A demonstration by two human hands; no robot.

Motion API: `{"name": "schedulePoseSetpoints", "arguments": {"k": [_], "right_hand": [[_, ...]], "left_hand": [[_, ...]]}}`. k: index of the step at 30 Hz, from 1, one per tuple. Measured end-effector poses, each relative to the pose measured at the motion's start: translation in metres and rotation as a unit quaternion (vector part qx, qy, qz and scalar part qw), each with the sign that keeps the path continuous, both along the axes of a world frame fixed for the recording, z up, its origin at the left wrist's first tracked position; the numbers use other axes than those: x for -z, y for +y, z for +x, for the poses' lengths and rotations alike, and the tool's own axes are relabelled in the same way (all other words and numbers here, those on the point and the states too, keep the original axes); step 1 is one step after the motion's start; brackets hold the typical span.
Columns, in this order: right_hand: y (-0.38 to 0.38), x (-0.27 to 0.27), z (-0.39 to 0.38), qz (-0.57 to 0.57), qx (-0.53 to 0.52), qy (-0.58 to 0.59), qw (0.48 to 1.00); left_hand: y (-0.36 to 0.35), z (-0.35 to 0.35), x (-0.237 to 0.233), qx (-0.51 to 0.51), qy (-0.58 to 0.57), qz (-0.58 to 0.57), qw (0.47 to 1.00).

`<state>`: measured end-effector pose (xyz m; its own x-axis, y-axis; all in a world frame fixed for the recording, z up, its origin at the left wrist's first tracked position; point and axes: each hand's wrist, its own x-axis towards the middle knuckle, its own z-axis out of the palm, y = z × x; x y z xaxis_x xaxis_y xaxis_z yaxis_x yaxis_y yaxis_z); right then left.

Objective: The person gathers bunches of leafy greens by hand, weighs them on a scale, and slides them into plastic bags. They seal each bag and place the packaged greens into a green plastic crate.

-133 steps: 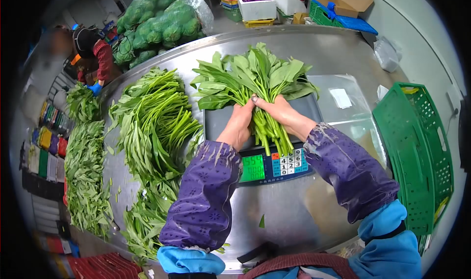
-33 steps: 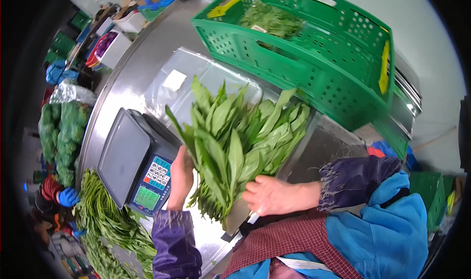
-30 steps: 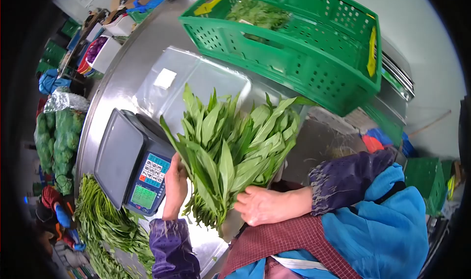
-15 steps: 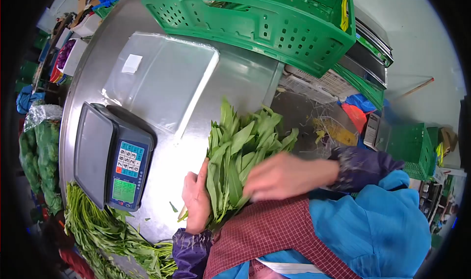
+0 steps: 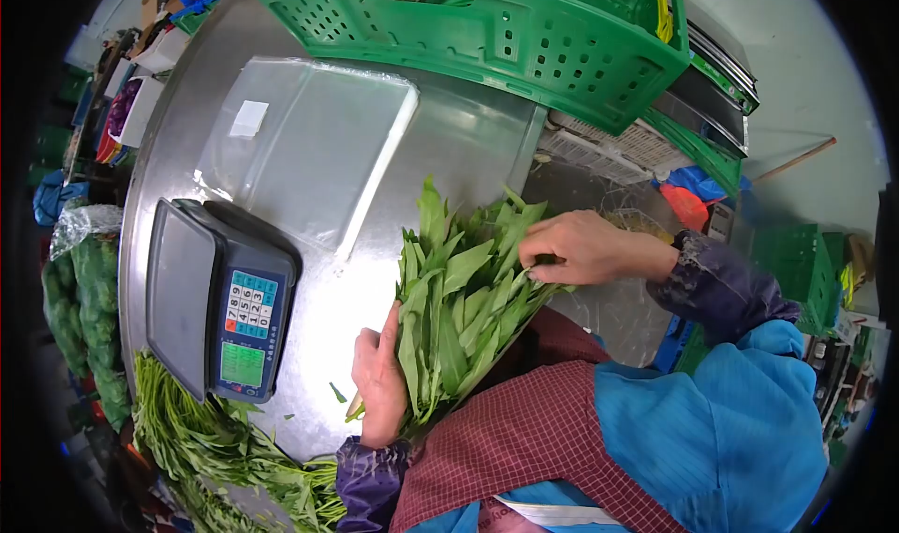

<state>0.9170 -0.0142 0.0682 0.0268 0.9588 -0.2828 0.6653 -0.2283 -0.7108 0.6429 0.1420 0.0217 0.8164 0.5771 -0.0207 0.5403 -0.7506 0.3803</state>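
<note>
A bunch of water spinach (image 5: 454, 318) with long green leaves lies at the near edge of the steel table, against my apron. My left hand (image 5: 379, 383) is wrapped round its stem end, the thumb pointing up along the leaves. At the right side of the leafy end, my right hand (image 5: 585, 249) has its fingertips pinched together on a leaf edge. Exactly what sits between those fingertips is partly hidden. More water spinach (image 5: 220, 439) lies in a loose heap at the lower left, below the scale.
A digital scale (image 5: 225, 299) stands left of my hands. Clear plastic bags (image 5: 309, 149) lie flat on the steel table (image 5: 468, 149). A green crate (image 5: 487, 41) sits at the far edge. Net sacks of green produce (image 5: 94, 299) are beyond the left edge.
My right hand has moved up and right, from the middle of the bunch to its leafy right edge. My left hand keeps its hold on the stems.
</note>
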Motion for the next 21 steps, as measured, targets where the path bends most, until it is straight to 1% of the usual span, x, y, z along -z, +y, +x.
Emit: {"name": "schedulePoseSetpoints", "arguments": {"k": [5, 6, 7, 8, 10, 11, 12, 13, 14, 16, 17, 18, 19, 20, 21], "right_hand": [[-0.007, 0.013, -0.015, 0.007, 0.078, -0.066, 0.995], [-0.008, 0.019, -0.014, 0.006, 0.074, -0.066, 0.995], [-0.012, 0.027, -0.012, 0.019, 0.18, -0.018, 0.983], [-0.017, 0.031, -0.009, 0.031, 0.283, 0.03, 0.958], [-0.019, 0.028, 0.018, -0.009, 0.275, -0.03, 0.961], [-0.023, 0.032, 0.041, -0.017, 0.21, -0.195, 0.958], [-0.024, 0.032, 0.061, -0.067, 0.15, -0.417, 0.894], [-0.006, 0.019, 0.067, 0.019, 0.157, -0.46, 0.874], [0.017, -0.003, 0.064, 0.106, 0.16, -0.498, 0.846], [0.071, -0.042, 0.034, 0.266, 0.084, -0.341, 0.898], [0.094, -0.036, 0.018, 0.297, 0.028, -0.275, 0.914], [0.118, -0.029, 0.0, 0.326, -0.032, -0.203, 0.923], [0.141, -0.025, -0.024, 0.143, -0.108, -0.145, 0.973], [0.158, -0.022, -0.043, -0.048, -0.182, -0.091, 0.978], [0.162, 0.021, -0.054, -0.079, -0.27, 0.003, 0.96]], "left_hand": [[-0.001, -0.001, 0.001, 0.001, -0.006, 0.005, 1.0], [0.0, -0.002, 0.001, 0.006, -0.006, 0.01, 1.0], [-0.001, -0.002, 0.001, 0.011, -0.007, 0.015, 1.0], [-0.001, -0.001, 0.002, 0.011, -0.02, 0.014, 1.0], [-0.001, -0.001, 0.0, 0.017, -0.024, 0.008, 1.0], [0.0, -0.001, -0.001, 0.027, -0.026, 0.003, 0.999], [0.002, -0.001, -0.001, 0.038, -0.029, -0.008, 0.999], [0.004, 0.001, -0.003, 0.028, -0.03, -0.008, 0.999], [0.005, 0.004, -0.006, 0.061, -0.026, 0.01, 0.998], [0.005, 0.012, -0.008, 0.119, -0.03, 0.064, 0.99], [0.004, 0.018, -0.011, 0.103, -0.026, 0.061, 0.993], [0.003, 0.023, -0.016, 0.149, -0.048, 0.04, 0.987], [0.002, 0.025, -0.02, 0.192, -0.068, 0.022, 0.979], [0.003, 0.025, -0.022, 0.17, -0.062, 0.025, 0.983], [0.005, 0.024, -0.025, 0.175, -0.077, -0.03, 0.981]]}}
